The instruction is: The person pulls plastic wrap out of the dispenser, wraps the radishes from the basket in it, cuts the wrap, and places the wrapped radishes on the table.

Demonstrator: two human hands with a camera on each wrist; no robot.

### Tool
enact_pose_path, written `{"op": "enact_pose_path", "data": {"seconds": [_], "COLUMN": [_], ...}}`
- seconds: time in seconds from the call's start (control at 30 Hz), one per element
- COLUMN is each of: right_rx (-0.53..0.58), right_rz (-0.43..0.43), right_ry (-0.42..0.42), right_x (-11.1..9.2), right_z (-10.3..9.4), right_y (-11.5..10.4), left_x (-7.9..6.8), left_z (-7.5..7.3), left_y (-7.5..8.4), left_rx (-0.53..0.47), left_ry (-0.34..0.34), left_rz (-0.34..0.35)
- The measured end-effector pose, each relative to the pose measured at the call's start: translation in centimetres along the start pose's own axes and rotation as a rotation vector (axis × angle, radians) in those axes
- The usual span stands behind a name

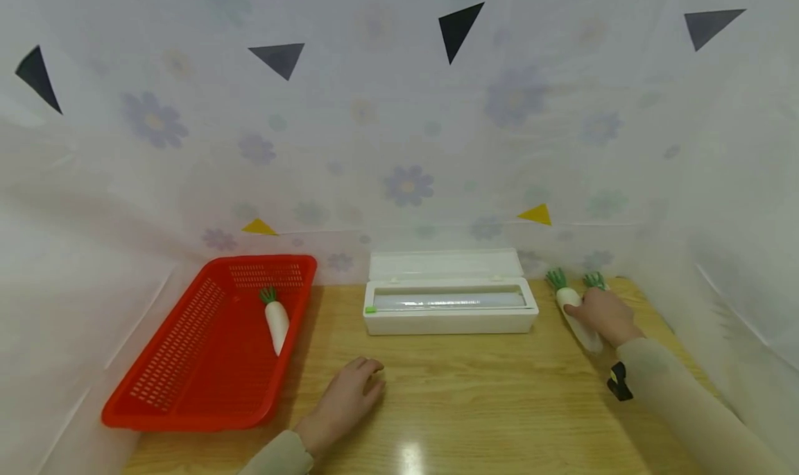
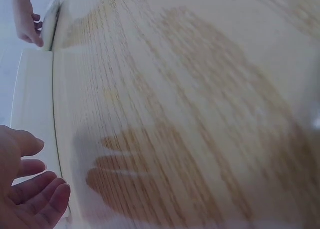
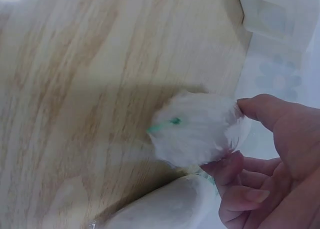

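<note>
Here, right fingers pinching a film-wrapped white radish, left fingers loosely relaxed

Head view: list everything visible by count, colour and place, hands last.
Table: one, brown, underneath
Sheet: one, whitish, flowered, behind table
Triangles: six, four dark, two yellow, on sheet
Basket: one, red, table's left
Box: one, white, far middle, lid raised
Roll: one, whitish, inside box
Tab: one, green, box's front left
Radishes: three, white and green; one in basket, two right of box
Left hand: one, bare, over table's near side
Right hand: one, bare, gripping radish nearer box
Sleeves: two, beige, adjoining hands
Wrist device: one, black, by right sleeve
</note>
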State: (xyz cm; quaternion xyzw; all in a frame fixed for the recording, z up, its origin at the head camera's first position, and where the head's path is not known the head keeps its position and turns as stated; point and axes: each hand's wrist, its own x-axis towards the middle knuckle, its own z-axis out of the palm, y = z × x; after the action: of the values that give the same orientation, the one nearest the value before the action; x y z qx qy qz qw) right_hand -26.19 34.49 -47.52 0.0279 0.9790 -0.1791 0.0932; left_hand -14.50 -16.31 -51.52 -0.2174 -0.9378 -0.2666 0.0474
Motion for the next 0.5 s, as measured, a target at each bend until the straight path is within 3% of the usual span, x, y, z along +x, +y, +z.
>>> {"op": "enact_pose_path", "data": {"seconds": [0.5], "right_rx": [-0.075], "right_rz": [-0.028], "right_ry": [0.048], "right_x": [-0.79], "right_z": [0.17], "right_y": [-0.8], "left_x": [-0.03], "left_z": [0.1], "left_y": [0.34], "left_rx": [-0.036], "left_ry": [0.013], "left_rz": [-0.023]}}
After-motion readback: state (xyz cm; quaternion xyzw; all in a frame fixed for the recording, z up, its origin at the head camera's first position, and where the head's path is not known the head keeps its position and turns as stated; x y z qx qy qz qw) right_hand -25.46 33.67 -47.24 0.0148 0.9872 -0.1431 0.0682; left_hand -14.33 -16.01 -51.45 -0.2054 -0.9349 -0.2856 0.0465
